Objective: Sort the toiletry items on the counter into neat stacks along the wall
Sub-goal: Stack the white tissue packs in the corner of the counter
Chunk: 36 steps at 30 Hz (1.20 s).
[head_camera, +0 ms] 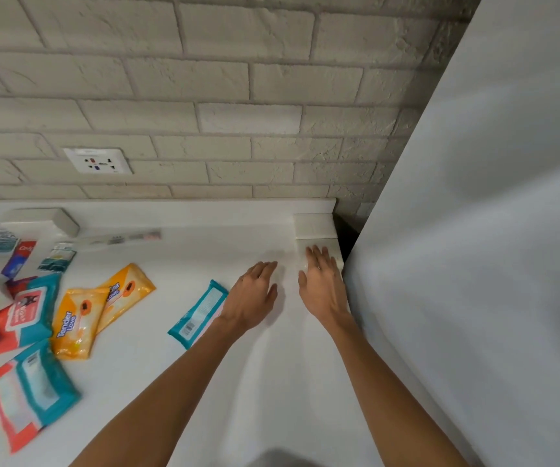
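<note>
Head view, nearest first: flat teal-and-coral film wipe packs [32, 389] and two orange film wipe packs [103, 308] lie scattered at your lower left, unsorted on the white worktop [238, 382]. A flat teal film wipe pack [197, 315] sits just beside your left wrist, well short of the wall. Expect these to be light, soft and slick, and to sag if pinched by a corner. Take one across its short width, thumb on one long edge and fingers on the other. Your left grip [255, 294] is spread and holds nothing; I cannot tell whether it touches the worktop. Your right grip [322, 284] is also spread, its fingertips resting on a white rectangular pack [319, 242] in the far right corner. A second white block [314, 225], seemingly another pack, sits just behind it against the pale brick wall [204, 79].
</note>
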Each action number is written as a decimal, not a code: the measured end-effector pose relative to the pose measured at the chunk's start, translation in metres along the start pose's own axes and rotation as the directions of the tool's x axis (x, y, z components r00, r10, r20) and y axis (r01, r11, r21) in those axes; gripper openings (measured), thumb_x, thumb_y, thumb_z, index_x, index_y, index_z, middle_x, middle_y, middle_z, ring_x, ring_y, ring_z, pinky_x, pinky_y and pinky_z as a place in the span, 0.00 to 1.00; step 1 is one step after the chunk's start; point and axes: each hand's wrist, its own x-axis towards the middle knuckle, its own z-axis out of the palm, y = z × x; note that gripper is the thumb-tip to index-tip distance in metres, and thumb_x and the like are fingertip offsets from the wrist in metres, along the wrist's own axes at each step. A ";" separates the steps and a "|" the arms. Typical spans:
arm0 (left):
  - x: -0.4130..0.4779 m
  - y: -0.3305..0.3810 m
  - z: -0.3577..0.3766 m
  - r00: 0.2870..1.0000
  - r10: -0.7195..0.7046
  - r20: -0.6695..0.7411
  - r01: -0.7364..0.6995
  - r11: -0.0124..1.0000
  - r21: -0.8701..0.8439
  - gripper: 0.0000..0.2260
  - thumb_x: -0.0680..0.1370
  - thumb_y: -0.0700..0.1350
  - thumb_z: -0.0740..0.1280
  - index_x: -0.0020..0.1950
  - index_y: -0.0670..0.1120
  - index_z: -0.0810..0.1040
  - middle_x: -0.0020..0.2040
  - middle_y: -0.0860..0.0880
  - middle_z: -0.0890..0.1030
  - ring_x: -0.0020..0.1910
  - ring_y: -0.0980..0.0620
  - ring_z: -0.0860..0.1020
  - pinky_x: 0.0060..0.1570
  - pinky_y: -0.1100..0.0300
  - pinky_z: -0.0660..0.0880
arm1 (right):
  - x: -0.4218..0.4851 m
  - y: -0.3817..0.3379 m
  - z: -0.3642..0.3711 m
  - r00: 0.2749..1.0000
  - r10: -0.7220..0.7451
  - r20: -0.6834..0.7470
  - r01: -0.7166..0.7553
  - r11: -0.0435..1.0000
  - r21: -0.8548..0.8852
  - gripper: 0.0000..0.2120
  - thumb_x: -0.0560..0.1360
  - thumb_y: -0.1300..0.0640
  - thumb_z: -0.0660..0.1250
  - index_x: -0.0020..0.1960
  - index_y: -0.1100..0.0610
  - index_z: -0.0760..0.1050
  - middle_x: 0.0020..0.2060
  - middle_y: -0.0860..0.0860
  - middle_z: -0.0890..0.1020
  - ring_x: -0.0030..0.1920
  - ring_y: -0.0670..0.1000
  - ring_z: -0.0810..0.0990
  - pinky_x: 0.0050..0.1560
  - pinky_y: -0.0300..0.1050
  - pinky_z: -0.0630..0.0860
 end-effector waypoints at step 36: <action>-0.347 -0.384 -0.193 0.757 -0.603 -0.251 0.538 0.794 -0.284 0.23 0.82 0.52 0.66 0.77 0.52 0.67 0.75 0.47 0.73 0.67 0.43 0.78 0.54 0.46 0.82 | -0.149 -0.512 0.079 0.954 -0.216 0.210 0.125 0.918 0.376 0.25 0.85 0.45 0.62 0.79 0.52 0.67 0.74 0.51 0.75 0.71 0.52 0.77 0.60 0.48 0.82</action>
